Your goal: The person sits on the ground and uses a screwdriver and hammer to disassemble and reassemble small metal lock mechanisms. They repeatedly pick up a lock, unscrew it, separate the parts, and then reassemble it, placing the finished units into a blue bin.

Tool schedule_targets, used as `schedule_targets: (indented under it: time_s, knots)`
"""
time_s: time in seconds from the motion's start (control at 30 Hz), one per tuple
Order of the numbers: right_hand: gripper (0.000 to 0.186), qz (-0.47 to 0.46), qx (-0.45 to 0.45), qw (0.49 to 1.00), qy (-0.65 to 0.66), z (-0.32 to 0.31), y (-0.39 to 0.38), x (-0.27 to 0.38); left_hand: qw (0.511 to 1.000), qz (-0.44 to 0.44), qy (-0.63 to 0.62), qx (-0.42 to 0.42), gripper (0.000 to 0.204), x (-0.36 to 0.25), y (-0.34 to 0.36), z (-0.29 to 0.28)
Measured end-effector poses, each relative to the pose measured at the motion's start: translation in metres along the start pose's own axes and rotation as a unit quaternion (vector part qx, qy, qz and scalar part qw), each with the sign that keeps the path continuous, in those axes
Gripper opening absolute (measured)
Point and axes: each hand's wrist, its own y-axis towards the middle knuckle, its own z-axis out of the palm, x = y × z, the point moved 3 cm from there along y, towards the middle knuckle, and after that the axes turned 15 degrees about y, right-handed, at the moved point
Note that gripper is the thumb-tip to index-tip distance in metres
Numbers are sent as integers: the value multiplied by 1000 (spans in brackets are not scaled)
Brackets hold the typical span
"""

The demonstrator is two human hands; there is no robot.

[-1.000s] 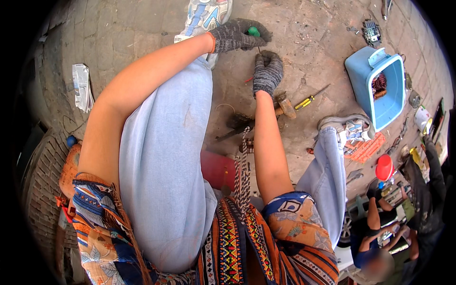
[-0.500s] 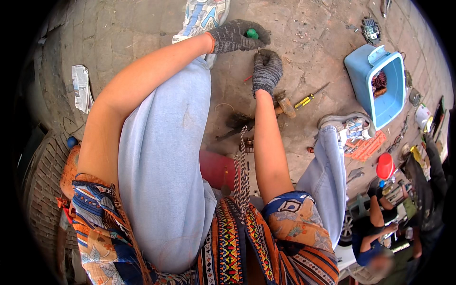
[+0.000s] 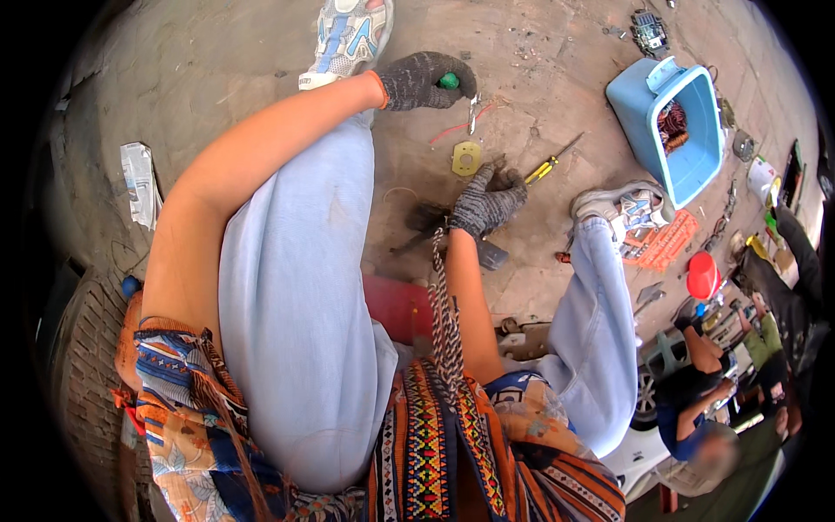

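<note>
My left hand, in a dark knit glove, is closed around a small green object beside my shoe. A small metal piece hangs just below it, beside a thin red wire. My gloved right hand is lower, its loosely curled fingers apart, just below a flat yellow plate with a hole. What lies under that hand is hidden. A yellow-handled screwdriver lies to its right. Dark tools lie beside my right wrist.
At right are a blue bin holding coiled material, an orange tray, a red bucket and scattered metal parts. Two people work at the lower right near a vehicle wheel. A folded newspaper lies left; bricks are lower left.
My right hand has moved down, away from my left hand, and its fingers have loosened. The yellow plate and metal piece now show. My left hand still holds the green object.
</note>
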Motion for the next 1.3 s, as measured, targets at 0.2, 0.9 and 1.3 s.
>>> schedule_targets:
  time_s: [0.2,0.9,1.3]
  knots:
    - [39,171,72,982,-32,-35,-22,-42,998,42,42,10,27,-9,14,8]
    - [22,342,280,800,406,-47,-1,-5,991,105,70,51,22,-19,13,18]
    - [36,67,225,972,-6,-35,-14,91,986,134,101,21,31,-12,9,36]
